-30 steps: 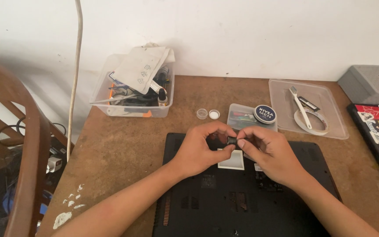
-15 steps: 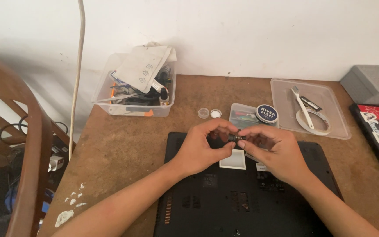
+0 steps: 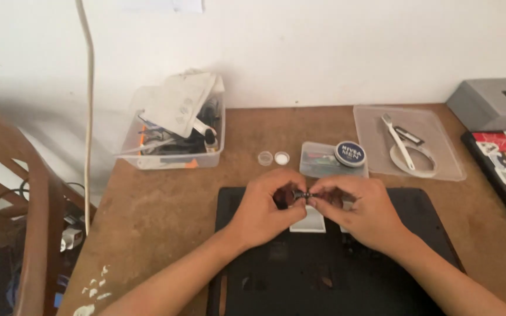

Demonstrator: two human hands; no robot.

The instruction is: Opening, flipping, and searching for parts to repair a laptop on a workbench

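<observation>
A black laptop (image 3: 417, 246) lies bottom up on the brown table (image 3: 165, 205) in front of me. Both of my hands hover over its upper middle. My left hand (image 3: 265, 208) and my right hand (image 3: 358, 210) pinch the same small dark part (image 3: 301, 195) between their fingertips. What the part is stays too small to tell. Under the hands a pale rectangular patch (image 3: 308, 221) shows on the laptop's base.
A clear tub of tools and papers (image 3: 174, 126) stands at the back left. Two small caps (image 3: 273, 158), a clear box with a round blue tin (image 3: 349, 154), a clear lid with a white tool (image 3: 408, 143), a grey box (image 3: 493, 105) and a wooden chair (image 3: 24, 222) surround the laptop.
Both hands stay pinched on the small part over the laptop. They have shifted only slightly.
</observation>
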